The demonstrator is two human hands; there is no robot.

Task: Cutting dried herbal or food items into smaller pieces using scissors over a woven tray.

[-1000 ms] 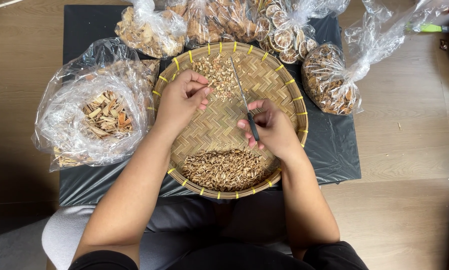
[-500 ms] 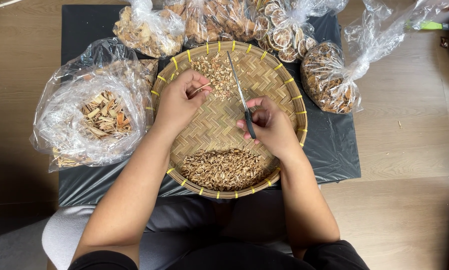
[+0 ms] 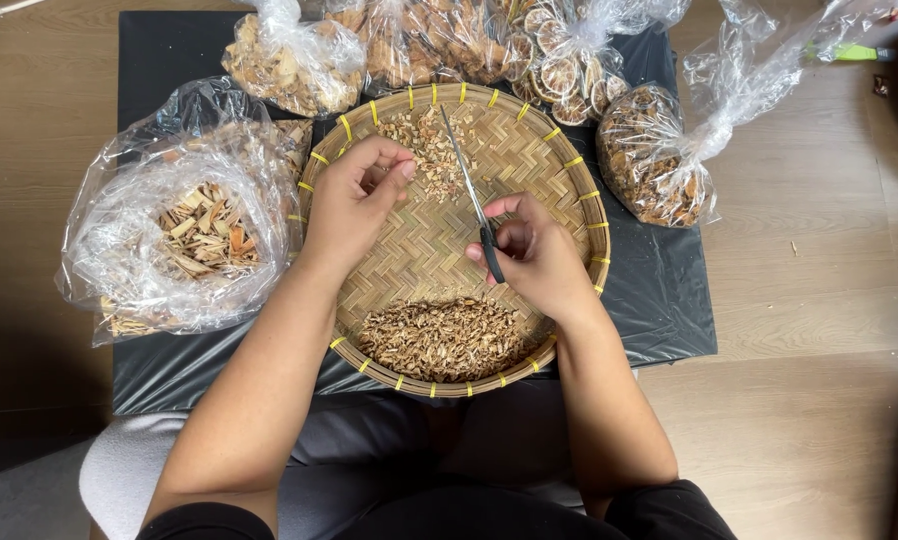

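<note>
Left hand: your left hand (image 3: 357, 200) sits over the upper left of the woven bamboo tray (image 3: 569, 165), fingertips pinched shut on a small dried piece too tiny to identify.
Right hand: your right hand (image 3: 531, 255) is closed around the dark handles of the scissors (image 3: 474, 208), blades angled toward the upper centre.
Tray contents: a pale chopped pile (image 3: 427, 150) at the top, a browner pile (image 3: 439, 338) at the bottom.
Left of frame: an open plastic bag of wood chips (image 3: 194, 230).

Bright, even, soft light, source unclear. Weak shadows under arms. Glare off plastic bags (image 3: 184, 215) at 9 and 1 o'clock. Sharp focus throughout, no motion blur. Dark falloff at 7 o'clock corner.
</note>
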